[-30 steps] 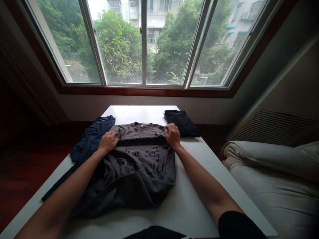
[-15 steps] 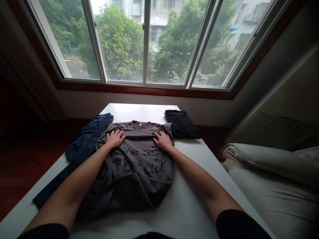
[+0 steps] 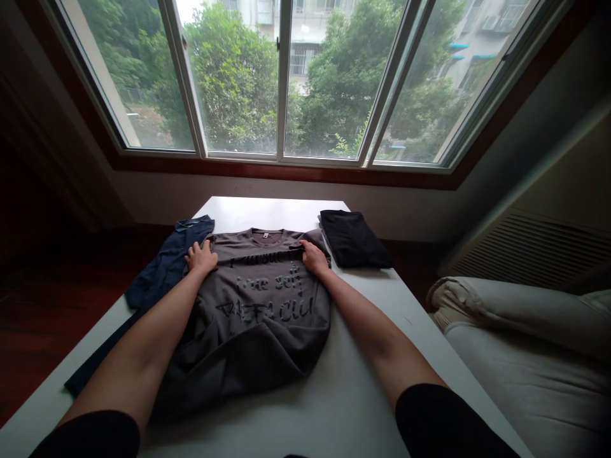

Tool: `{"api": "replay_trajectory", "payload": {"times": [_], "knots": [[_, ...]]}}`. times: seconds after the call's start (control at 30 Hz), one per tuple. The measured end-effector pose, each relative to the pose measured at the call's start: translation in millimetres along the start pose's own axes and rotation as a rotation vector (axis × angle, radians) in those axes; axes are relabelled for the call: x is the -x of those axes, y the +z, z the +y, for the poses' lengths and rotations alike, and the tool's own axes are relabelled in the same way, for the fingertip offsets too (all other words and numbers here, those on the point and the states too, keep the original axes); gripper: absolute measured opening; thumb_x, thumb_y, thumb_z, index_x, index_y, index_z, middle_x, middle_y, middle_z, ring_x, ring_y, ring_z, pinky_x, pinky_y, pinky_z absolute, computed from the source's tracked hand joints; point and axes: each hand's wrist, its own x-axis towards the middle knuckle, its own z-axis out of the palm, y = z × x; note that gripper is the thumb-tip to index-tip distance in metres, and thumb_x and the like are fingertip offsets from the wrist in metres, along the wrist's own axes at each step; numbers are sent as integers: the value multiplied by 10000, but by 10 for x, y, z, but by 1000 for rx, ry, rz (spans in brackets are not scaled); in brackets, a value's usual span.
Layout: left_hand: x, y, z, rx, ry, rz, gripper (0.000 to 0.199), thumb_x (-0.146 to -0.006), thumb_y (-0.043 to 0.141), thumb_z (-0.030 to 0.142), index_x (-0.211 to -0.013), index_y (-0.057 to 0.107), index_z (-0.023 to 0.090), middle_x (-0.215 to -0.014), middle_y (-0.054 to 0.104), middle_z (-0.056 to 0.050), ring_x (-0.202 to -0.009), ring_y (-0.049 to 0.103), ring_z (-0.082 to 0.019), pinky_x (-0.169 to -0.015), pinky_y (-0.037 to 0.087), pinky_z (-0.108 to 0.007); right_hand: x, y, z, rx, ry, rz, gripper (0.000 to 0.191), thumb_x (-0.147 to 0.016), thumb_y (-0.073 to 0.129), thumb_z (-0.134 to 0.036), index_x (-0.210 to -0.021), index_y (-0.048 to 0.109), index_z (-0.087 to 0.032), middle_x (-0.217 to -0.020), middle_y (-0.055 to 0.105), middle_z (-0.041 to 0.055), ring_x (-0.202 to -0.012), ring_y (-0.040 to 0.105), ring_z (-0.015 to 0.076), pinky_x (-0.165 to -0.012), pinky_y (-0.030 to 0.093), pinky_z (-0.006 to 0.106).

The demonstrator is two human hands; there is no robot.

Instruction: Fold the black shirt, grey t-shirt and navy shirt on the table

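A dark grey sweatshirt [image 3: 267, 286] with black raised lettering lies front side up, its neckline towards the window and its lower part bunched in folds. At its left shoulder edge rests my left hand [image 3: 201, 257], fingers spread over the cloth. My right hand [image 3: 315, 257] is near the right shoulder, its fingers closed on a small fold of the fabric. Some of the cloth under both hands is hidden. Left of the sweatshirt lies a navy blue garment [image 3: 157, 270], partly covered by my left forearm.
Everything lies on a white table [image 3: 367, 356]. A folded black garment [image 3: 356, 238] is at its far right. Beyond the table are a wall and a window [image 3: 281, 164]. A pale padded seat [image 3: 525, 356] stands to the right.
My left hand has moved left, from the chest of the sweatshirt to its shoulder edge. My right hand has shifted slightly up, its fingers now drawn together on the cloth. The upper lettering looks flatter.
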Motion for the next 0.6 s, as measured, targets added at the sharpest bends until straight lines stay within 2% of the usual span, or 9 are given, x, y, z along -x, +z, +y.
{"api": "replay_trajectory", "payload": {"times": [0.07, 0.13, 0.27, 0.37, 0.43, 0.53, 0.6], "knots": [[-94, -84, -133, 31, -42, -15, 638, -870, 550, 334, -1485, 518, 168, -1504, 510, -244, -1365, 498, -422, -1098, 420, -543, -33, -15, 14, -49, 34, 22, 601, -929, 421, -93, -1501, 543, -231, -1370, 666, 83, -1209, 634, 259, -1066, 466, 353], [-200, -193, -275, 62, -69, -45, 573, -846, 574, 305, -1402, 595, 166, -1388, 612, -233, -1276, 576, -416, -1043, 465, -502, -49, -30, 38, -108, 64, 75, 585, -925, 410, -96, -1468, 574, -235, -1316, 698, 77, -1151, 661, 257, -1047, 471, 359], [-422, -506, -541, 98, -167, -32, 453, -834, 605, 279, -1265, 686, 166, -1229, 711, -188, -1132, 660, -389, -926, 518, -439, -118, -182, 224, -255, 189, 323, 466, -963, 380, -174, -1339, 655, -206, -1198, 739, 95, -1071, 679, 267, -991, 483, 368], [-610, -760, -700, 130, -243, 38, 455, -849, 599, 250, -1289, 666, 156, -1230, 714, -147, -1080, 670, -318, -869, 524, -366, -260, -470, 524, -330, 324, 481, 392, -978, 422, -253, -1260, 685, -187, -1117, 749, 120, -1020, 672, 285, -959, 481, 402], [-747, -887, -790, 170, -276, 112, 451, -881, 571, 222, -1321, 633, 147, -1223, 710, -109, -1030, 659, -248, -842, 516, -306, -376, -713, 770, -342, 367, 519, 361, -974, 441, -270, -1222, 692, -191, -1119, 742, 128, -1021, 661, 284, -963, 471, 415], [-914, -955, -936, 232, -336, 234, 409, -907, 551, 175, -1309, 606, 119, -1152, 701, -63, -948, 619, -174, -810, 495, -240, -490, -1043, 1128, -394, 451, 603, 340, -942, 475, -260, -1202, 685, -198, -1151, 726, 130, -1059, 652, 266, -989, 465, 418], [-952, -918, -1048, 182, -386, 249, 387, -891, 571, 146, -1274, 600, 94, -1096, 689, -59, -924, 599, -169, -817, 492, -243, -482, -1178, 1326, -405, 508, 650, 379, -919, 486, -242, -1248, 665, -183, -1206, 708, 154, -1107, 650, 266, -1014, 462, 436]]}}
